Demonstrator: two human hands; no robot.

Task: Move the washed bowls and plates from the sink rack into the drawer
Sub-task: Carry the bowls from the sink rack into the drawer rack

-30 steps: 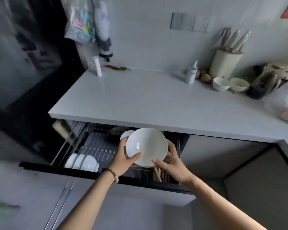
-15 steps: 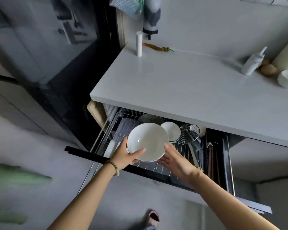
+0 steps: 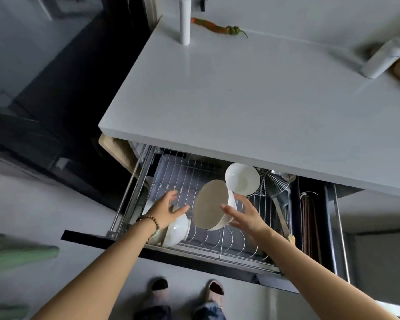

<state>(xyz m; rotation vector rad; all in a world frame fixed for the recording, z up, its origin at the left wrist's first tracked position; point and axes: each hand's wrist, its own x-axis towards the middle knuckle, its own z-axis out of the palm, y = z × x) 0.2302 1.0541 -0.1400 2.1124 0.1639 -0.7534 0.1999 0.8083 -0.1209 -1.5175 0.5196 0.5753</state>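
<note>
As the bowl [image 3: 211,205] stands tilted on edge in the drawer rack [image 3: 176,174], the right hand [image 3: 243,215] steadies its side, fingers spread. The left hand [image 3: 169,210], off it now, hovers wide above the stacked bowls [image 3: 178,229]. Half a second ago both cradled it.

No text, label, brand or number can be read. The white tube [image 3: 184,21] and white bottle [image 3: 383,57] on the counter [image 3: 240,100] and the bowls [image 3: 241,179] in the drawer [image 3: 97,239] show only plain surfaces.
</note>
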